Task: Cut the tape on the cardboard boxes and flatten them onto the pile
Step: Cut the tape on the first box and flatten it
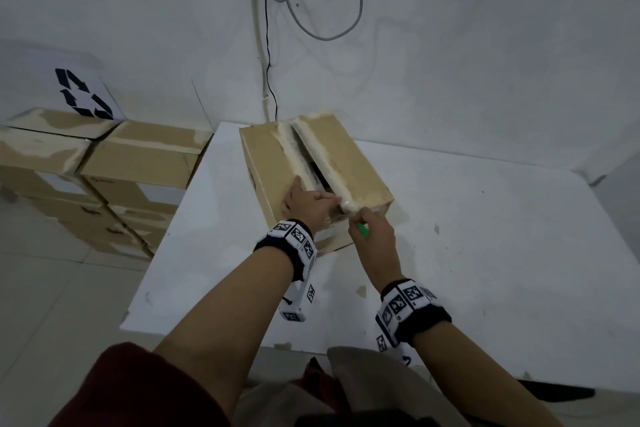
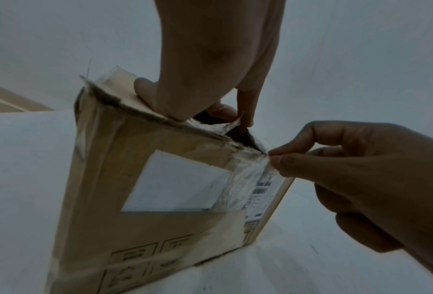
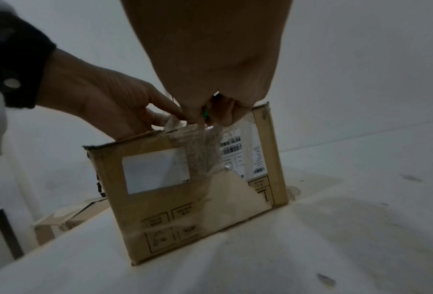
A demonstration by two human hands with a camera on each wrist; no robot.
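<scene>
A brown cardboard box (image 1: 346,163) stands on the white table (image 1: 485,253), its top seam split open along its length. My left hand (image 1: 308,199) holds the near end of the left flap: the thumb (image 2: 147,89) presses on top and the fingertips dip into the seam gap. My right hand (image 1: 374,239) pinches the loose clear tape (image 2: 250,179) at the box's near top edge. A green cutter (image 1: 363,229) sits tucked in that same hand, also seen as the cutter (image 3: 205,114) in the right wrist view. The tape (image 3: 200,151) still clings to the box's near face (image 3: 160,208).
A stack of cardboard boxes (image 1: 138,163) stands on the floor left of the table, under a recycling sign (image 1: 83,94). Cables (image 1: 311,10) hang down the wall behind the box. The table edge runs close to my body.
</scene>
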